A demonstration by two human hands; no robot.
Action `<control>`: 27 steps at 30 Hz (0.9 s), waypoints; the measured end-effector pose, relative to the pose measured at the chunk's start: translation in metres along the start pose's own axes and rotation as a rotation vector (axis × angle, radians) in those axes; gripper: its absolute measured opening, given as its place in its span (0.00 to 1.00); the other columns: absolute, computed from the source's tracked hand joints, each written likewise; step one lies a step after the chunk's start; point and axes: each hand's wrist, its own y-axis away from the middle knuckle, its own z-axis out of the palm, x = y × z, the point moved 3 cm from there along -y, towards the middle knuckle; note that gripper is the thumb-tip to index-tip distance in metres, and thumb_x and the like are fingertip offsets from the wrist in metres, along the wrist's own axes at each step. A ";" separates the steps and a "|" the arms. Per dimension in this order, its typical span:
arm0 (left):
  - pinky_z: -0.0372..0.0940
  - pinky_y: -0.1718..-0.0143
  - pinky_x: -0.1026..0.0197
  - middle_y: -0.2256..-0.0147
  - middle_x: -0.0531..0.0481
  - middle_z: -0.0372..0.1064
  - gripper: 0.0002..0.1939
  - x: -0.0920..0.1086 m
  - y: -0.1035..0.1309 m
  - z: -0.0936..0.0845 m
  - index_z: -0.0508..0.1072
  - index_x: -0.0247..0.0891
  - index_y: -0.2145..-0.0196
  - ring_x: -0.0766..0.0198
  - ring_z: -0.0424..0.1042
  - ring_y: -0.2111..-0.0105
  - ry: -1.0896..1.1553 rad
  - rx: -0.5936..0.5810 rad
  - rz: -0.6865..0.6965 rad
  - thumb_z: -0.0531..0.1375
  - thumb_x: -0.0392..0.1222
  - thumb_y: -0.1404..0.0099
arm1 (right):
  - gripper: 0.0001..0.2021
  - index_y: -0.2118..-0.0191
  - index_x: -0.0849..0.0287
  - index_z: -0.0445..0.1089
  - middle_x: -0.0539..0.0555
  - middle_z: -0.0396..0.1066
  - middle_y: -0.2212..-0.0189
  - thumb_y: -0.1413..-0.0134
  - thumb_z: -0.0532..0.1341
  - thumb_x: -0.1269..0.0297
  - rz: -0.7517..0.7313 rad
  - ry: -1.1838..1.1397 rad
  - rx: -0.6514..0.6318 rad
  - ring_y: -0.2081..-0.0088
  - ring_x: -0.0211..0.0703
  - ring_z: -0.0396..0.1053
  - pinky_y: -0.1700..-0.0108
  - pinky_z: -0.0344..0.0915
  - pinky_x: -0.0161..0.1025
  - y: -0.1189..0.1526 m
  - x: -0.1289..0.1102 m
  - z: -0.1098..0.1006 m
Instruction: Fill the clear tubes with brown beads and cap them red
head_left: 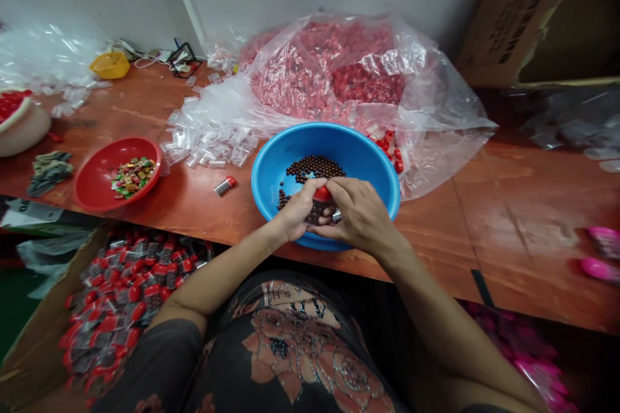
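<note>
Over the near side of a blue bowl, both hands are closed on a small clear jar with a red cap, dark balls showing through its wall. My left hand grips its left side, thumb near the cap. My right hand wraps the other side, fingertips at the cap; part of the jar is hidden by the fingers. Loose brown balls lie in the bowl. A similar filled red-capped jar rests on its side on the table, left of the bowl.
Clear empty tubes lie behind left. A large plastic bag of red caps stands behind the bowl. A red bowl holds wrapped sweets. Below the table edge, a cardboard box holds many filled jars. Pink items lie right.
</note>
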 end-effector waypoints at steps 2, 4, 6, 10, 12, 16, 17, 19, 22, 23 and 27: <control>0.52 0.85 0.68 0.85 0.54 0.57 0.23 -0.001 0.003 0.001 0.61 0.37 0.79 0.71 0.57 0.87 0.004 0.010 0.020 0.49 0.55 0.33 | 0.33 0.46 0.66 0.63 0.66 0.73 0.55 0.47 0.61 0.42 -0.054 0.021 0.033 0.54 0.56 0.69 0.52 0.63 0.48 0.000 0.000 0.000; 0.53 0.85 0.68 0.85 0.56 0.57 0.19 -0.001 0.006 0.002 0.62 0.38 0.76 0.71 0.56 0.88 0.019 0.014 0.053 0.49 0.52 0.33 | 0.33 0.46 0.66 0.63 0.64 0.73 0.56 0.47 0.61 0.42 -0.091 0.028 0.049 0.56 0.54 0.69 0.53 0.62 0.48 -0.002 -0.002 0.000; 0.54 0.85 0.69 0.85 0.57 0.56 0.16 -0.001 0.008 0.003 0.63 0.39 0.72 0.71 0.55 0.88 0.023 0.007 0.081 0.49 0.52 0.33 | 0.31 0.47 0.64 0.64 0.63 0.74 0.57 0.47 0.60 0.42 -0.108 0.023 0.064 0.57 0.53 0.69 0.54 0.61 0.47 -0.003 -0.004 0.000; 0.53 0.85 0.69 0.84 0.58 0.56 0.21 -0.003 0.011 0.003 0.68 0.38 0.61 0.71 0.55 0.88 -0.015 -0.005 0.133 0.48 0.58 0.32 | 0.30 0.47 0.63 0.64 0.62 0.73 0.58 0.46 0.60 0.43 -0.129 0.016 0.099 0.57 0.52 0.68 0.54 0.60 0.47 -0.005 -0.007 -0.002; 0.53 0.85 0.68 0.83 0.58 0.58 0.28 -0.005 0.016 0.004 0.68 0.37 0.54 0.70 0.57 0.87 -0.052 -0.003 0.155 0.47 0.64 0.32 | 0.31 0.46 0.63 0.64 0.62 0.73 0.58 0.46 0.60 0.42 -0.146 0.036 0.105 0.57 0.52 0.68 0.54 0.60 0.48 -0.005 -0.010 -0.003; 0.56 0.81 0.67 0.79 0.57 0.61 0.35 -0.001 0.035 0.001 0.62 0.39 0.43 0.70 0.60 0.82 -0.184 0.052 0.257 0.56 0.67 0.37 | 0.35 0.40 0.62 0.60 0.61 0.72 0.56 0.46 0.63 0.43 -0.122 0.039 0.060 0.53 0.54 0.68 0.48 0.61 0.50 -0.001 -0.017 -0.003; 0.59 0.79 0.66 0.78 0.57 0.62 0.33 0.004 0.041 -0.005 0.62 0.40 0.42 0.70 0.62 0.81 -0.241 0.084 0.324 0.59 0.64 0.37 | 0.38 0.36 0.61 0.57 0.62 0.71 0.53 0.47 0.64 0.44 -0.089 0.015 0.035 0.50 0.56 0.67 0.46 0.61 0.52 0.002 -0.017 -0.003; 0.64 0.72 0.64 0.74 0.55 0.65 0.28 0.021 0.051 -0.031 0.65 0.41 0.43 0.69 0.65 0.76 -0.388 0.228 0.501 0.60 0.58 0.35 | 0.45 0.30 0.57 0.47 0.65 0.65 0.44 0.47 0.66 0.46 0.008 -0.058 0.005 0.44 0.60 0.65 0.44 0.63 0.55 0.010 -0.012 -0.004; 0.67 0.63 0.61 0.65 0.49 0.70 0.21 0.047 0.063 -0.104 0.67 0.42 0.45 0.66 0.69 0.68 -0.670 0.659 0.725 0.55 0.54 0.30 | 0.50 0.28 0.51 0.37 0.66 0.58 0.38 0.47 0.68 0.53 0.252 -0.173 0.103 0.45 0.59 0.68 0.45 0.67 0.56 0.028 0.012 -0.006; 0.67 0.59 0.60 0.60 0.47 0.71 0.20 0.053 0.064 -0.133 0.66 0.41 0.44 0.64 0.70 0.64 -0.789 0.805 0.746 0.53 0.52 0.29 | 0.49 0.28 0.49 0.38 0.65 0.59 0.39 0.47 0.68 0.55 0.349 -0.199 0.165 0.48 0.57 0.70 0.47 0.69 0.56 0.035 0.023 -0.006; 0.60 0.45 0.54 0.47 0.36 0.68 0.21 0.053 0.047 -0.218 0.63 0.31 0.41 0.56 0.66 0.49 -1.452 0.798 0.405 0.50 0.43 0.28 | 0.39 0.32 0.43 0.53 0.61 0.63 0.41 0.49 0.66 0.55 0.731 -0.272 0.358 0.53 0.51 0.74 0.53 0.74 0.52 0.063 0.067 0.004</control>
